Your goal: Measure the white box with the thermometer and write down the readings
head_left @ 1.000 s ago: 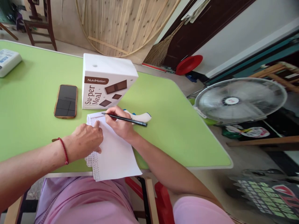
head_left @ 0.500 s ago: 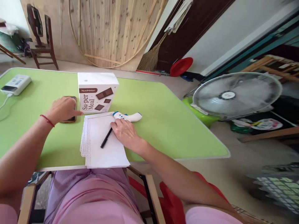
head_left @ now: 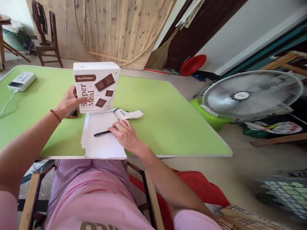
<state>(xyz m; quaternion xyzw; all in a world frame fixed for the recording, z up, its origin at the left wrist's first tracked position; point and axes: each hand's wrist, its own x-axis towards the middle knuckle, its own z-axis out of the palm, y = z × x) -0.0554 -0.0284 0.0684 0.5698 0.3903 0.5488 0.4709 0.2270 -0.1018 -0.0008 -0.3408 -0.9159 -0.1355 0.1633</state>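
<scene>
- The left hand (head_left: 69, 103) has a grip on the upright white cardboard box with brown lettering and printed brown squares (head_left: 97, 88): its thumb lies across the front face, its other fingers reach round the left side.
- The box stands at the far edge of the fanned stack of white paper with perforated left edges (head_left: 105, 147); whether its base is off the light-green table (head_left: 187, 127), I cannot tell.
- The right hand (head_left: 125, 134) rests low over the paper, fingers curled, with the slim black pen (head_left: 102, 133) seemingly pinched loosely at one end.
- As I judge it, the hold on the box is made; letting go of it is not yet done, nor is laying the pen aside.
- Most of the top sheet looks blank, with no legible writing.
- Counted: one box, showing three brown printed shapes; one pen; one paper stack, its sheets too close to number.
- Also one white gun-shaped device with blue trim (head_left: 131, 114), just beyond the right hand; one dark-screened phone in a brown case (head_left: 74, 112), partly behind the left; one white rectangular block (head_left: 22, 80) with one white cable (head_left: 8, 103).
</scene>
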